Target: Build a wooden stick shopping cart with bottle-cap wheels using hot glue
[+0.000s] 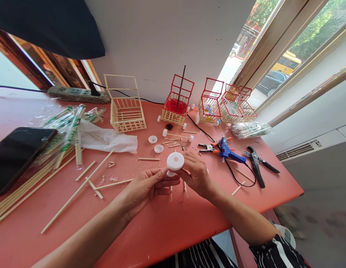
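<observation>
Over the front middle of the table, a white bottle cap (175, 161) faces up with a small tan spot at its centre. My right hand (196, 173) grips its right edge with the fingers closed. Just beneath it shows part of a second white cap (170, 174), pinched between the thumb and fingers of my left hand (153, 182). Whether a stick joins the two caps is hidden. Beyond my hands, a stick with a white cap on each end (177, 136) lies on the table, near two loose caps (158, 149).
Small stick-built carts (128, 113) stand along the wall, one with a red basket (176, 106). To the right lie a blue glue gun (230, 152), orange-handled pliers (208, 147) and black-handled pliers (256, 167). Wrapped chopsticks (72, 130), loose sticks and a phone (21, 156) are left.
</observation>
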### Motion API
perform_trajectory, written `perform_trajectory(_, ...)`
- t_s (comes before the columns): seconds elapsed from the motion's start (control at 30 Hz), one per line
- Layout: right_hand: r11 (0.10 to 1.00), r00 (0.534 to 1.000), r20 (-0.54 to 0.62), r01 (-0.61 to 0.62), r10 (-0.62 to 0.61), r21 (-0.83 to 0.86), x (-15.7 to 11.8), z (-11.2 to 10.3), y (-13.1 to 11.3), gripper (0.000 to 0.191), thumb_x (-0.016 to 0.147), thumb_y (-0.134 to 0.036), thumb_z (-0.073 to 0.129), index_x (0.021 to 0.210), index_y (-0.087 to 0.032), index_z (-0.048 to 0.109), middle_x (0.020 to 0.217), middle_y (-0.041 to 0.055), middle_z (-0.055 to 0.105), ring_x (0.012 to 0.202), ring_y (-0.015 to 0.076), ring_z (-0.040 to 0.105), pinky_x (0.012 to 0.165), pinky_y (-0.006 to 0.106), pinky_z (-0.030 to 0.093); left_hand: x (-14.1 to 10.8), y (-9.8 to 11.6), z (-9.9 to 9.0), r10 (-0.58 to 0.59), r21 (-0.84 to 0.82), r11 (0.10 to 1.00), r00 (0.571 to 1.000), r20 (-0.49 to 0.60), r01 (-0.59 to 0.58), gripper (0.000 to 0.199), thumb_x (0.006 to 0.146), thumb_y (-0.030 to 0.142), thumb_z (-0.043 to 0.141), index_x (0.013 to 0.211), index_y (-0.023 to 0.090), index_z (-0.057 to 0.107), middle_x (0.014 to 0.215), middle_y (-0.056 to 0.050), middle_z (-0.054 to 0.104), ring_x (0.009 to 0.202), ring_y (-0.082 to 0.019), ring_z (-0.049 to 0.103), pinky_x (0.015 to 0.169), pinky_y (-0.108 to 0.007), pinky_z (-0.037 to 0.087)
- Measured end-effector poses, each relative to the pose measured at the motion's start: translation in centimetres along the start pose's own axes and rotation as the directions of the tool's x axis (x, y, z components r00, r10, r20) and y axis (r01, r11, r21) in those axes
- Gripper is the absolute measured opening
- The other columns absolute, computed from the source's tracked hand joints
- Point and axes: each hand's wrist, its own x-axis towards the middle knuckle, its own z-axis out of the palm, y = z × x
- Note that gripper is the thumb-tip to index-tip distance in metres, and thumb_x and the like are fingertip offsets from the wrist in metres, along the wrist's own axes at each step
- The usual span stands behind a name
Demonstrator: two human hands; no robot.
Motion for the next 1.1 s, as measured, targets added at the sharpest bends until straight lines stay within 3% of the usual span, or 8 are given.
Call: perform_trajectory(1.1, 0.998, 0.999, -0.039, -0.034, 0.036, 0.055, -0.21, 0.26, -0.04, 0.017, 0.103, -0.027, 0.059, 0.092, -0.020, 0.069, 0.081, 0.0035, 0.068, 0.079, 0.0170, 0.059, 0.077, 0.029, 0.050, 0.07, -0.28, -0.32, 0.017, -0.010, 1.000, 0.999, 0.033, -0.017, 0.046, 0.061, 0.047, 0.095, 0.090, 0.015, 0.080, 0.098, -0.012, 0.081, 0.097, -0.028, 0.078, 0.064, -0.023, 0.058)
